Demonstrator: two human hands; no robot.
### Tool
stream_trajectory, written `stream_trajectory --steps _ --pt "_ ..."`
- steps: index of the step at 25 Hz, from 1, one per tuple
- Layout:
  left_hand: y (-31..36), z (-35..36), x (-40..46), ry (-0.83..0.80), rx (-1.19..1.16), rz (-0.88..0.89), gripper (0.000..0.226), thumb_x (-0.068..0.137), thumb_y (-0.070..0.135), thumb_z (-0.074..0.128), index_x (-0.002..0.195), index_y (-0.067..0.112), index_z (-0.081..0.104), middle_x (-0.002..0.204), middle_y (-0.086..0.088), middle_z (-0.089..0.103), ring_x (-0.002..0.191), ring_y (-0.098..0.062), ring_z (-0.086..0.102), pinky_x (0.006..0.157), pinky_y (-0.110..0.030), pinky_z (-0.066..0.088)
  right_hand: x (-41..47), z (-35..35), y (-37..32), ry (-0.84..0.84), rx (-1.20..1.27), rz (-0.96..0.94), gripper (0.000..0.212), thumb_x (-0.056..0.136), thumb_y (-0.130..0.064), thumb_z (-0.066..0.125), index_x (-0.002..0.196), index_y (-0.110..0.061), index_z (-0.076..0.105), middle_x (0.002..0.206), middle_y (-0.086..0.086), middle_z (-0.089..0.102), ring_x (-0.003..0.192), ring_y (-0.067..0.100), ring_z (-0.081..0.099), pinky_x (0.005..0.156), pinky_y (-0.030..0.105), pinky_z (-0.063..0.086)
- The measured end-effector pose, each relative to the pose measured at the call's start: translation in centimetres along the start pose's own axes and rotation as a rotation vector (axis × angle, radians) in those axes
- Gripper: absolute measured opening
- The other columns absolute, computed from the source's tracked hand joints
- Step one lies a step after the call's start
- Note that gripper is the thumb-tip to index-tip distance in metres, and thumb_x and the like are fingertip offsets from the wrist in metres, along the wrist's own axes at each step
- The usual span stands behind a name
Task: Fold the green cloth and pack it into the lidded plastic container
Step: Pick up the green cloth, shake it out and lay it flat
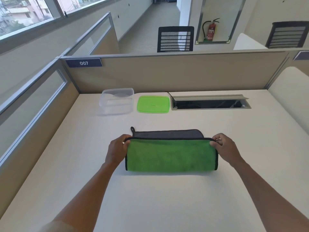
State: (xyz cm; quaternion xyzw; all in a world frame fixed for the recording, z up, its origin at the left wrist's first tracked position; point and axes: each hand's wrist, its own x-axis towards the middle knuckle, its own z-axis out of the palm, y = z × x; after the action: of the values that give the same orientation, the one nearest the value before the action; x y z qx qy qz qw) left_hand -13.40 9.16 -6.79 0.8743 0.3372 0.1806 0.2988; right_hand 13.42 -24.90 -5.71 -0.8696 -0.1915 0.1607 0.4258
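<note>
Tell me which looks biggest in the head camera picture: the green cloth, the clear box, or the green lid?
1. Green cloth, clearly the biggest, though it also lies nearest the camera.
2. Clear box and green lid: these look about the same, so I won't rank them.

grey underside of cloth [168, 133] mostly hidden by green flap; forearms cut off at btm edge.

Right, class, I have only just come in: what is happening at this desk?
A person is folding a green cloth on a white desk. The left hand and right hand each pinch a corner of the upper layer, drawn partway over the grey underside. At the back of the desk, the clear plastic container stands open and empty, with its green lid lying beside it.
</note>
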Motion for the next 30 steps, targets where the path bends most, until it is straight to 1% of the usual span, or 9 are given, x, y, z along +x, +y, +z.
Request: stream_trajectory --steps 4,6,12,15,17,19,22,25,30 --pt "-0.8 0.4 3.9 -0.021 0.027 -0.080 0.014 0.091 0.017 0.063 0.103 0.018 0.070 0.091 0.001 0.069 0.082 -0.019 0.061 0.072 -0.028 0.041 4.7 1.2 -0.1 0.060 0.062 0.077 0.008 0.081 -0.026 0.074 0.085 -0.021 0.068 0.078 0.003 0.073 0.078 0.027 0.068 0.071 0.044 0.058" --pt "-1.0 0.7 5.7 -0.048 0.043 -0.101 0.015 0.090 0.019 0.064 0.103 0.017 0.071 0.093 -0.001 0.071 0.083 -0.019 0.061 0.072 -0.029 0.043 6.4 1.8 -0.2 0.093 0.041 0.089 0.010 0.082 -0.026 0.074 0.086 -0.018 0.071 0.079 0.002 0.072 0.078 0.025 0.068 0.072 0.042 0.059" --pt "-1.7 2.7 9.4 -0.093 0.094 -0.116 0.019 0.090 0.019 0.063 0.107 0.015 0.072 0.096 -0.003 0.073 0.090 -0.023 0.064 0.076 -0.031 0.048 9.7 4.1 0.1 0.133 -0.079 0.169 0.008 0.084 -0.017 0.070 0.090 -0.013 0.072 0.080 0.000 0.068 0.085 0.023 0.065 0.071 0.029 0.045" --pt "-2.5 4.0 10.0 -0.115 0.111 -0.136 0.019 0.089 0.018 0.062 0.106 0.017 0.071 0.103 -0.001 0.073 0.093 -0.022 0.065 0.078 -0.033 0.050 10.2 4.9 0.4 0.161 -0.133 0.199 0.008 0.083 -0.017 0.070 0.089 -0.012 0.069 0.083 0.001 0.068 0.085 0.021 0.063 0.067 0.027 0.040" --pt "-2.5 4.7 10.0 -0.078 0.140 -0.146 0.023 0.089 0.015 0.060 0.111 0.018 0.067 0.112 -0.001 0.068 0.098 -0.025 0.063 0.078 -0.033 0.047 10.2 5.4 0.8 0.213 -0.153 0.204 0.016 0.083 -0.018 0.068 0.097 -0.010 0.066 0.093 0.004 0.069 0.086 0.021 0.061 0.067 0.027 0.040" --pt "-2.4 5.2 9.4 -0.013 0.194 -0.148 0.033 0.091 0.012 0.059 0.123 0.017 0.060 0.128 -0.003 0.058 0.109 -0.029 0.058 0.083 -0.039 0.048 9.4 6.3 0.9 0.279 -0.203 0.185 0.028 0.085 -0.016 0.066 0.111 -0.008 0.059 0.108 0.009 0.065 0.096 0.027 0.058 0.076 0.033 0.043" --pt "-2.8 5.8 8.9 -0.008 0.275 -0.010 0.039 0.093 0.017 0.059 0.132 0.015 0.055 0.139 -0.005 0.053 0.123 -0.031 0.049 0.095 -0.047 0.043 6.6 9.4 0.1 0.325 -0.333 0.047 0.037 0.083 -0.008 0.065 0.118 -0.005 0.053 0.114 0.016 0.060 0.102 0.036 0.054 0.087 0.046 0.046" --pt "-3.0 5.9 9.3 -0.114 0.304 0.100 0.041 0.094 0.026 0.061 0.133 0.016 0.056 0.138 -0.002 0.056 0.128 -0.029 0.045 0.100 -0.047 0.038 2.5 14.1 -2.6 0.283 -0.331 -0.185 0.036 0.080 -0.005 0.069 0.114 -0.003 0.056 0.106 0.013 0.061 0.095 0.031 0.055 0.085 0.043 0.047" --pt "-3.1 6.3 10.2 -0.304 0.379 0.126 0.046 0.093 0.033 0.059 0.137 0.020 0.053 0.136 -0.002 0.057 0.132 -0.026 0.041 0.103 -0.044 0.034 -3.5 22.5 -8.6 -0.056 -0.263 -0.403 0.030 0.085 -0.023 0.065 0.112 -0.012 0.059 0.102 0.001 0.061 0.092 0.016 0.053 0.084 0.031 0.048"
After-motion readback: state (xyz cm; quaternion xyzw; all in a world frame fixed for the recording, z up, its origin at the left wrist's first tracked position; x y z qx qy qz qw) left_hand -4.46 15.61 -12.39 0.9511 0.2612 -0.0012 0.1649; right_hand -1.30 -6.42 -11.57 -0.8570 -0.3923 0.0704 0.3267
